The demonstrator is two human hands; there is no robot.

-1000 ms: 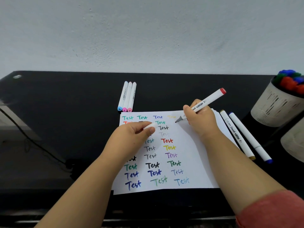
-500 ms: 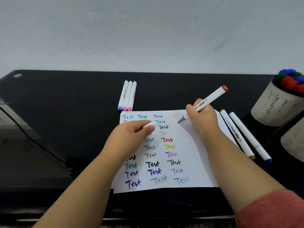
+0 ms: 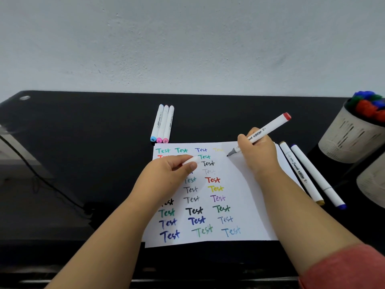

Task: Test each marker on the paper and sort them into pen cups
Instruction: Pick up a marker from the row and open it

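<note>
**Marker test at the paper: hands and surroundings as found**

The right hand (image 3: 258, 155) was clenched around a white-barrelled marker with a red end cap (image 3: 263, 133), fingers wrapped about the lower barrel. The barrel sloped up and to the right, red end uppermost. Its dark grey nib sat at or just above the sheet; contact could not be confirmed. The nib lay in the bare upper right area, just right of the second row of writing.

The left hand (image 3: 173, 174) was pinching a small white marker cap (image 3: 190, 161) between thumb and fingers, and rested on the upper left part of the sheet, covering some words.

The white sheet of paper (image 3: 250, 205) lay flat on the black glossy desk (image 3: 83, 142). It carried rows of the word "Test" in green, blue, black, red, yellow and purple.

Just beyond the sheet's top left corner, three white markers (image 3: 163, 124) lay side by side, touching, with blue and pink ends nearest the sheet. Beside the right edge, two more white markers (image 3: 308, 174) lay parallel, one ochre-tipped, one blue-tipped.

At the far right stood a beige slotted pen cup (image 3: 350, 140) holding markers with red, blue and green caps. A second beige pen cup (image 3: 373, 182) was partly cut off by the frame edge, contents not visible
</note>
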